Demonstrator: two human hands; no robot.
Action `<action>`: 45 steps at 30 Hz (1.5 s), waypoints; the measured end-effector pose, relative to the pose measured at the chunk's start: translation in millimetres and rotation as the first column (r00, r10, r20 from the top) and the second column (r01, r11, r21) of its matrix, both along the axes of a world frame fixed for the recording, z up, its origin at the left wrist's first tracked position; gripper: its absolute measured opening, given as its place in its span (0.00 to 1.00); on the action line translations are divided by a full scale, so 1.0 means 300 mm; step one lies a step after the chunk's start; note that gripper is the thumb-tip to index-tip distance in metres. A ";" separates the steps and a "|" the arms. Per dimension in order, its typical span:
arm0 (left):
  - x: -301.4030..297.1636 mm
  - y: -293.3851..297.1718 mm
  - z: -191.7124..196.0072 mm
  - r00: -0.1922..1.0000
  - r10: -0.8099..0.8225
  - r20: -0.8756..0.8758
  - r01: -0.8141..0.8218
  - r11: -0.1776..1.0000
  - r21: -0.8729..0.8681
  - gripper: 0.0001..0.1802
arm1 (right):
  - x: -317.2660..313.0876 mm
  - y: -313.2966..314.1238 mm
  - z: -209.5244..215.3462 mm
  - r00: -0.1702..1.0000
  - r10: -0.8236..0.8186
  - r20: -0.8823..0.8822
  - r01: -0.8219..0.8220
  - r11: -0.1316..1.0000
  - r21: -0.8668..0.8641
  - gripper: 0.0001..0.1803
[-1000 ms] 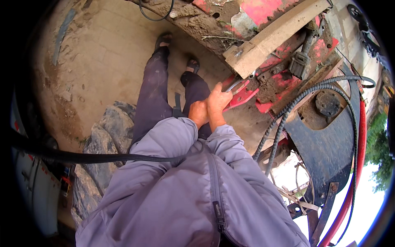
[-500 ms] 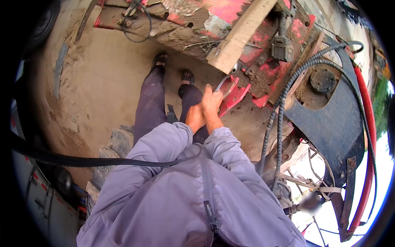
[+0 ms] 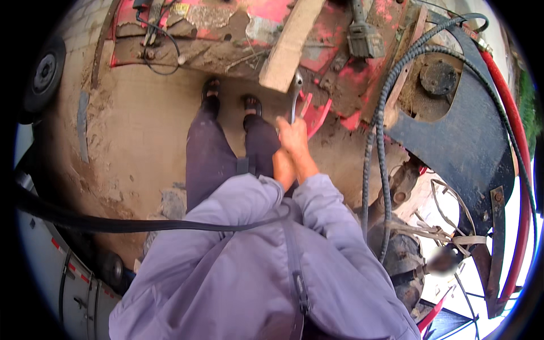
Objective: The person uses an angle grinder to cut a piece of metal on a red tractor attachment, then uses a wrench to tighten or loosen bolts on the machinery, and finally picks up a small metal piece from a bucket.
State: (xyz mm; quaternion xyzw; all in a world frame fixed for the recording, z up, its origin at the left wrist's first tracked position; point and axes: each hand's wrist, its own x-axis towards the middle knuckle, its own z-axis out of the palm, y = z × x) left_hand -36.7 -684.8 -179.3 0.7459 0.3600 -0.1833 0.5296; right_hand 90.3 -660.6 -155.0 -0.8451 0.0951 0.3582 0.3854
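Observation:
In front of my body, my right hand is closed around the handle of a silvery wrench. The wrench's rounded head sits at the near end of a wooden beam, beside red metal prongs; whether it is seated on a nut I cannot tell. Lower and just left, my left hand is pressed close against the right one. It looks curled, but its fingers and anything in them are hidden. Beyond the hands lies a muddy red machine frame, with the beam resting across it.
At the right, black ribbed hoses loop past a dark metal plate and a red hose. A black cable crosses from the left. Rocks lie by my legs; a wheel stands at far left.
My view has shifted, so the machine appears farther left and higher. The wrench handle now points more upright, and both hands have moved with it, the right still gripping.

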 end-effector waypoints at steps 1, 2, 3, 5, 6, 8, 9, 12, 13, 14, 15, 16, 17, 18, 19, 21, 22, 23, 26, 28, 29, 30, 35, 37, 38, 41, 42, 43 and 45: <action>0.049 0.016 0.034 0.998 0.048 -0.033 -0.050 0.996 -0.078 0.15 | 0.050 -0.005 -0.018 0.999 0.029 -0.023 -0.029 1.000 0.006 0.18; 0.124 0.069 0.043 0.994 0.093 -0.051 -0.099 0.985 -0.142 0.15 | 0.106 0.019 -0.019 1.000 0.019 0.004 -0.019 1.000 0.025 0.19; 0.150 0.110 0.078 0.991 0.122 -0.052 -0.129 0.976 -0.175 0.16 | 0.100 0.026 0.012 1.000 0.003 -0.003 -0.002 1.000 0.029 0.19; 0.176 0.157 0.157 0.982 0.177 -0.071 -0.189 0.949 -0.252 0.18 | 0.065 0.008 0.048 0.998 -0.014 -0.055 0.016 0.999 0.034 0.22; 0.168 0.165 0.182 0.988 0.109 -0.112 -0.132 0.965 -0.227 0.21 | 0.068 0.004 0.052 0.997 -0.013 -0.080 0.016 0.999 0.044 0.23; 0.143 0.175 0.117 0.999 0.018 0.050 -0.004 0.963 -0.268 0.21 | 0.068 -0.003 0.041 0.998 0.023 -0.065 -0.017 0.995 0.100 0.24; 0.128 0.169 0.071 0.991 -0.024 0.130 0.061 0.956 -0.286 0.22 | 0.059 -0.015 0.026 0.998 0.045 0.052 -0.048 0.998 0.048 0.25; 0.132 0.165 -0.010 0.983 -0.134 0.124 0.168 0.927 -0.337 0.21 | 0.066 -0.011 -0.018 0.969 0.091 0.231 -0.085 0.996 -0.035 0.25; 0.136 0.163 0.002 0.985 -0.139 0.103 0.167 0.919 -0.358 0.21 | 0.065 -0.022 0.000 0.982 0.077 0.170 -0.075 0.997 -0.017 0.25; 0.145 0.161 0.011 0.985 -0.126 0.120 0.163 0.908 -0.385 0.21 | 0.065 -0.028 0.011 0.992 0.065 0.109 -0.065 0.998 0.001 0.25; 0.157 0.161 0.019 0.984 -0.112 0.136 0.159 0.898 -0.411 0.21 | 0.063 -0.028 0.004 0.991 0.074 0.116 -0.073 0.997 -0.009 0.25; 0.176 0.159 0.024 0.982 -0.095 0.161 0.157 0.886 -0.436 0.21 | 0.082 -0.028 -0.001 0.988 0.084 0.132 -0.083 0.996 -0.019 0.25; 0.168 0.153 0.010 0.982 -0.110 0.155 0.169 0.877 -0.450 0.21 | 0.098 -0.029 -0.002 0.984 0.096 0.148 -0.093 0.995 -0.029 0.25; 0.151 0.148 -0.005 0.981 -0.124 0.150 0.181 0.868 -0.462 0.22 | 0.111 -0.036 0.001 0.982 0.129 0.136 -0.125 0.992 -0.034 0.25; 0.141 0.158 0.010 0.981 -0.141 0.134 0.188 0.858 -0.478 0.22 | 0.110 -0.041 0.012 0.981 0.159 0.113 -0.156 0.987 -0.037 0.25; 0.165 0.174 0.011 0.964 -0.266 0.024 0.241 0.830 -0.504 0.21 | 0.106 -0.038 0.022 0.979 0.163 0.123 -0.157 0.986 -0.058 0.23; 0.183 0.163 0.023 0.958 -0.274 0.089 0.284 0.849 -0.445 0.21 | 0.141 -0.008 0.046 0.977 0.136 0.164 -0.124 0.989 -0.079 0.21; 0.194 0.151 0.016 0.947 -0.283 0.153 0.320 0.869 -0.376 0.21 | 0.170 0.021 0.049 0.972 0.111 0.209 -0.094 0.991 -0.091 0.20; 0.288 0.144 0.037 0.938 -0.304 0.164 0.341 0.742 -0.578 0.21 | 0.236 0.046 0.021 0.919 0.161 0.360 -0.116 0.983 -0.143 0.18; 0.284 0.088 0.012 0.929 -0.248 0.274 0.361 0.770 -0.526 0.18 | 0.278 0.034 0.042 0.858 0.174 0.482 -0.137 0.984 -0.112 0.15; 0.312 0.083 0.056 0.943 -0.287 0.171 0.332 0.765 -0.552 0.17 | 0.299 -0.001 0.039 0.858 0.178 0.482 -0.105 0.979 -0.174 0.13; 0.338 0.079 0.102 0.943 -0.325 0.066 0.303 0.762 -0.573 0.16 | 0.312 -0.041 0.042 0.886 0.157 0.437 -0.070 0.976 -0.208 0.13; 0.323 0.082 0.220 0.976 -0.208 -0.060 0.089 0.637 -0.766 0.15 | 0.330 -0.039 0.170 0.934 0.250 0.255 -0.218 0.965 -0.146 0.16; 0.374 0.131 0.316 0.965 -0.196 -0.174 -0.041 0.542 -0.840 0.16 | 0.336 -0.039 0.177 0.924 0.289 0.251 -0.267 0.956 -0.119 0.16; 0.385 0.152 0.356 0.953 -0.191 -0.237 -0.117 0.489 -0.864 0.16 | 0.354 -0.032 0.207 0.961 0.231 0.154 -0.225 0.973 -0.059 0.15; 0.411 0.205 0.454 0.940 -0.129 -0.317 -0.227 0.457 -0.860 0.17 | 0.384 0.002 0.271 0.980 0.201 0.000 -0.201 0.979 -0.012 0.14; 0.416 0.214 0.462 0.936 -0.134 -0.325 -0.232 0.460 -0.857 0.17 | 0.402 0.015 0.297 0.975 0.211 -0.069 -0.212 0.977 -0.008 0.14; 0.417 0.220 0.472 0.931 -0.141 -0.337 -0.241 0.458 -0.856 0.17 | 0.412 0.028 0.325 0.965 0.219 -0.145 -0.223 0.975 -0.009 0.14; 0.418 0.238 0.495 0.926 -0.133 -0.353 -0.270 0.420 -0.867 0.18 | 0.424 0.040 0.331 0.954 0.211 -0.213 -0.221 0.975 -0.021 0.14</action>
